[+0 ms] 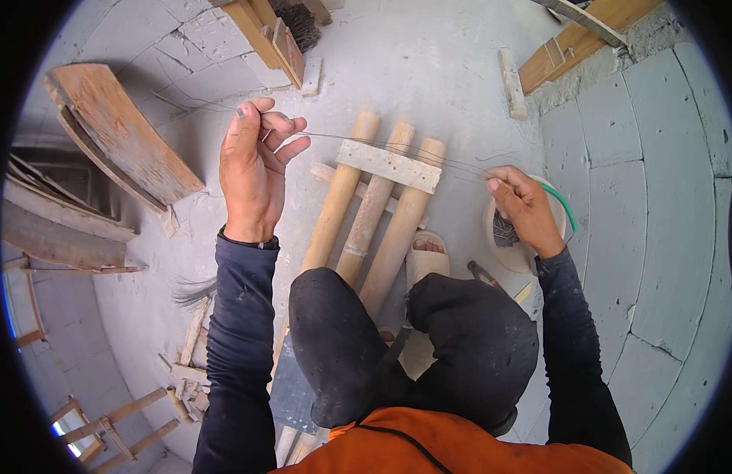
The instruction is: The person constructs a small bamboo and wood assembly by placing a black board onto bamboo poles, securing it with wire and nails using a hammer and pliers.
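A thin dark wire (328,136) is stretched between my two hands, and toward the right it shows as several strands. My left hand (259,162) pinches it between thumb and forefinger, the other fingers loosely curled. A loose end juts out left of that hand. My right hand (527,207) holds the other end between thumb and fingertips, above a white bucket (521,259) with a green handle. Dark nails or wire pieces (504,232) lie in the bucket; I cannot tell which. Below the wire, a pale wooden crosspiece (389,164) lies over three round poles (397,229).
Pincers (482,273) lie on the floor beside the bucket. Curved wooden boards (129,134) lean at the left. A bundle of thin wires (193,292) and wood scraps (193,336) lie left of my forearm. A grey block wall (650,229) rises at the right.
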Demonstrator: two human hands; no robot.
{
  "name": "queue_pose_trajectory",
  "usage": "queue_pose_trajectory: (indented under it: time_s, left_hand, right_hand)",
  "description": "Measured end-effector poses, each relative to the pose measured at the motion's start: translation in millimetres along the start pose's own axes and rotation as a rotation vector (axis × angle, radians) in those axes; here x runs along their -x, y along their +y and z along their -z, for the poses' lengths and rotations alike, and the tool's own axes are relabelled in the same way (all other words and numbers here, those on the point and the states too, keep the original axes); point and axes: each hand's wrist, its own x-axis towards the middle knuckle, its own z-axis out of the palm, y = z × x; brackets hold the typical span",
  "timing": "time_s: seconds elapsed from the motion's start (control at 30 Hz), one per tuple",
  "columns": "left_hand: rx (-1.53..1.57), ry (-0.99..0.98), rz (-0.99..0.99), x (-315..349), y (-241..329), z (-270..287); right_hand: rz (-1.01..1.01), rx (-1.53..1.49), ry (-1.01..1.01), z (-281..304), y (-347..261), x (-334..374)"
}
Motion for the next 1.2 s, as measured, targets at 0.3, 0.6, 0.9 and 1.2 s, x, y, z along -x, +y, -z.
queue_pose_trajectory:
  time_s: [0.3,0.6,0.9,1.2]
  left_hand:
    - [-0.635,-0.103,-0.018,-129,-142,-33]
    - [-1.193,-0.402,0.000,-116,-192,2]
    - [-1.169,-0.453,-0.044,-134,-206,-4]
    - [-1.221,-0.879,-0.268,-109,-204,-55]
  right_hand:
    - [-0.511,-0.348,0.301,-88,221,-168]
    - [-0.413,-0.136,0.116,-174,274,-93]
    - [-0.513,0.209,0.051,-158,248,-79]
    - [-0.502,0.299,-0.090,-175,240,-60]
